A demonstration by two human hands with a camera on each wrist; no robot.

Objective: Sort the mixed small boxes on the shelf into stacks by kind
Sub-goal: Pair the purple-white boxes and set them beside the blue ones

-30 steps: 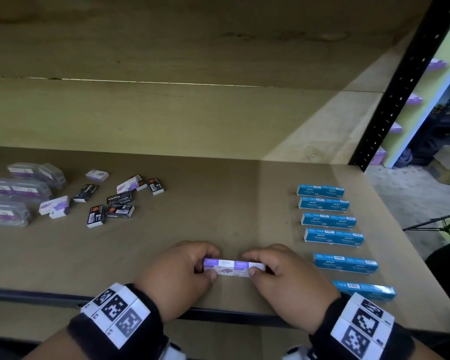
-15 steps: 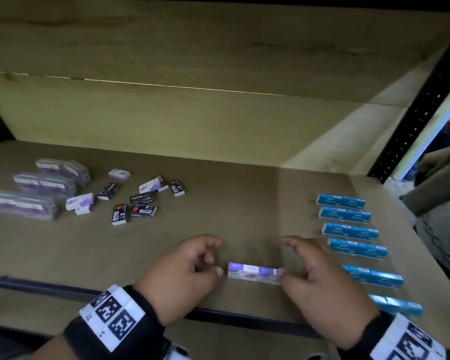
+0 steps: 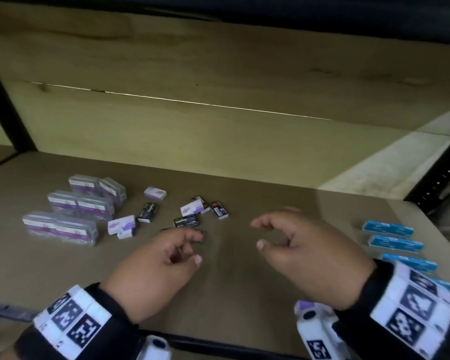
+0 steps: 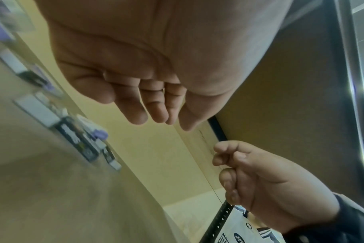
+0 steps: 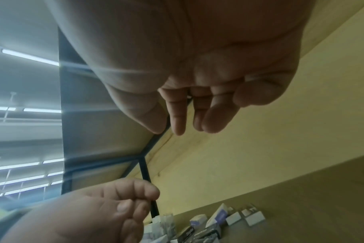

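A loose pile of small purple-white boxes (image 3: 191, 209) and black boxes (image 3: 187, 221) lies on the shelf board (image 3: 231, 287), left of centre. My left hand (image 3: 194, 246) hovers just before the pile, fingers loosely curled and holding nothing. My right hand (image 3: 259, 235) hovers beside it, also empty. A purple-white edge (image 3: 305, 305), probably a box, peeks out under my right wrist, mostly hidden. The left wrist view shows the left hand (image 4: 156, 115) empty, with the pile (image 4: 77, 136) blurred beyond. In the right wrist view the right hand (image 5: 183, 121) is empty too.
Clear-wrapped purple packs (image 3: 73, 213) sit in rows at the far left. Blue boxes (image 3: 395, 242) lie in a column along the right side. A black upright (image 3: 437, 178) stands at the right rear, and the upper shelf board (image 3: 218, 61) hangs close overhead.
Both hands let go of the row of purple-white boxes near the front edge, then rose and moved forward toward the mixed pile. The view tilted up and left.
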